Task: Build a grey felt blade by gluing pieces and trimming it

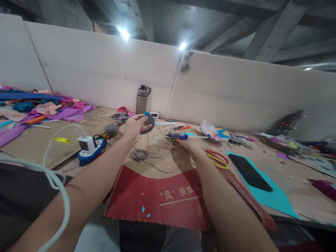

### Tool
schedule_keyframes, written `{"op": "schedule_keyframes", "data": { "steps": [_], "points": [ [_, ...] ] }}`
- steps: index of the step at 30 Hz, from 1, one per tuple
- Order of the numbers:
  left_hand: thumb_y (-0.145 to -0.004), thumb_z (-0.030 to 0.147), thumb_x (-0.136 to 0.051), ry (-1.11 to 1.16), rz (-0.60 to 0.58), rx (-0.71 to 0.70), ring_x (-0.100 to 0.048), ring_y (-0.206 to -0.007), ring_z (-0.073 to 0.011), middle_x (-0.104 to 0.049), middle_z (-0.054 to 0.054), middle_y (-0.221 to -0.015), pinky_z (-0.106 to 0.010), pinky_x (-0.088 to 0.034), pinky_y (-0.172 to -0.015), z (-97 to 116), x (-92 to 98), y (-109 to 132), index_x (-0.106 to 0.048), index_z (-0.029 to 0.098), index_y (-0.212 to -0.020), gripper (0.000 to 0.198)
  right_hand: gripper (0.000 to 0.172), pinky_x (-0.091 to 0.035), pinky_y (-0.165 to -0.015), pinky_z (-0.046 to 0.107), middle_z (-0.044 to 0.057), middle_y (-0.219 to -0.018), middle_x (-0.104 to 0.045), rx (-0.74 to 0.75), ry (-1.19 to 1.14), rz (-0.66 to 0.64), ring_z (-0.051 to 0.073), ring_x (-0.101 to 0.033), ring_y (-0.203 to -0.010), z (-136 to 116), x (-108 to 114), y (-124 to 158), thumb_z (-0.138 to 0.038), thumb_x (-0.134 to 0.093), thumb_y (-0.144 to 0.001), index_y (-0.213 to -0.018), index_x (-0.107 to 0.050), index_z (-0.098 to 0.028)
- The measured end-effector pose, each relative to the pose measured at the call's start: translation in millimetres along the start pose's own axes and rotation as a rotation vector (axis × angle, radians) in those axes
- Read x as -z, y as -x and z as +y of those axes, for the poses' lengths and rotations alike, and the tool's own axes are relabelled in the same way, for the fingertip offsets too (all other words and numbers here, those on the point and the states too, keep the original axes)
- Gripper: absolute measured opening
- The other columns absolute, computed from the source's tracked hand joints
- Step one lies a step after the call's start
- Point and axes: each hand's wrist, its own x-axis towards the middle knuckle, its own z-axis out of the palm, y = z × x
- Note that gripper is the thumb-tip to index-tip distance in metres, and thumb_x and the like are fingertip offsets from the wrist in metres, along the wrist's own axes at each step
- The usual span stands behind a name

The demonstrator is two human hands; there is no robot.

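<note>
Dark-grey round disc [150, 127]: partly covered by left hand [135, 126]. Blue glue gun [176, 135]: grip hidden in right hand [189, 143]. Pale lettering [168, 195] on red cardboard [183, 211]: partly behind right forearm [223, 199]. Elongated magenta object [325, 189]: cropped right, blurred, unidentified.

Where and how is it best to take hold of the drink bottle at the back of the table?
Probably around the bottle's upper body, below the cap, coming from the right: it stands upright with fairly straight sides, the pale partition is behind it, and the left hand is in front, toward its left.
</note>
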Motion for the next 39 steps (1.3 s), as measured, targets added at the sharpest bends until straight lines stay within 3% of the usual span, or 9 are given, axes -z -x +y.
{"op": "schedule_keyframes", "data": {
  "steps": [2,5,8,11,16,23,39],
  "points": [
    [-0.073,0.008,-0.065,-0.020,-0.010,-0.018,-0.056,-0.051,-0.0055,-0.060,0.001,-0.062,-0.029,-0.059,-0.065,-1,1.3,-2,-0.059,0.011,-0.077,0.008,0.004,-0.042,-0.045,0.028,0.001,-0.048,-0.051,-0.099,-0.069,0.018,0.015,-0.052,-0.045,-9,4,1,-0.022,-0.054,-0.067,-0.064,-0.054,-0.019],
    [-0.072,0.009,-0.067,-0.042,-0.010,-0.042,-0.056,-0.052,-0.0053,-0.059,0.001,-0.064,-0.031,-0.059,-0.066,-4,3.5,-4,-0.060,0.011,-0.077,0.009,0.015,-0.047,-0.050,0.024,0.000,-0.069,-0.057,-0.138,-0.266,0.059,0.011,-0.054,-0.053,-32,11,8,-0.021,-0.045,-0.071,-0.084,-0.053,-0.019],
    [-0.070,0.010,-0.069,-0.071,-0.006,-0.057,-0.057,-0.054,-0.0059,-0.060,0.000,-0.067,-0.032,-0.059,-0.068,-6,4.9,-6,-0.060,0.011,-0.077,0.011,0.030,-0.047,-0.053,0.022,-0.002,-0.078,-0.058,-0.005,-0.780,0.035,0.009,-0.054,-0.059,-61,16,21,-0.022,-0.057,-0.065,-0.095,-0.051,-0.021],
    [-0.068,0.012,-0.071,-0.096,-0.004,-0.070,-0.053,-0.051,-0.0048,-0.057,0.002,-0.063,-0.032,-0.059,-0.067,-6,4.1,-6,-0.061,0.011,-0.075,0.013,0.035,-0.043,-0.050,0.020,0.000,-0.090,-0.062,0.147,-0.942,-0.035,0.010,-0.054,-0.064,-81,19,35,-0.025,-0.060,-0.068,-0.102,-0.050,-0.023],
    [-0.066,0.011,-0.070,-0.149,0.010,-0.096,-0.055,-0.054,-0.0062,-0.059,0.001,-0.065,-0.029,-0.058,-0.063,-7,-0.3,-4,-0.062,0.011,-0.075,0.012,0.028,-0.043,-0.054,0.024,0.004,-0.100,-0.064,0.262,-0.794,-0.073,0.011,-0.052,-0.064,-90,17,45,-0.027,-0.056,-0.077,-0.104,-0.052,-0.022],
    [-0.067,0.013,-0.068,-0.197,0.008,-0.115,-0.057,-0.056,-0.0064,-0.060,0.000,-0.066,-0.028,-0.058,-0.064,-10,-1.9,-2,-0.062,0.011,-0.073,0.009,0.027,-0.043,-0.083,0.035,0.005,-0.097,-0.065,0.398,-0.551,-0.012,0.018,-0.058,-0.085,-92,15,47,-0.019,-0.052,-0.078,-0.105,-0.055,-0.021],
    [-0.065,0.017,-0.072,-0.228,-0.020,-0.151,-0.063,-0.064,-0.0106,-0.064,-0.001,-0.070,-0.033,-0.059,-0.070,-16,2.8,-6,-0.062,0.012,-0.073,0.014,0.024,-0.044,-0.079,0.036,0.005,-0.093,-0.063,0.373,-0.469,0.007,0.019,-0.057,-0.080,-94,14,48,-0.017,-0.049,-0.078,-0.102,-0.053,-0.022]
  ]
}}
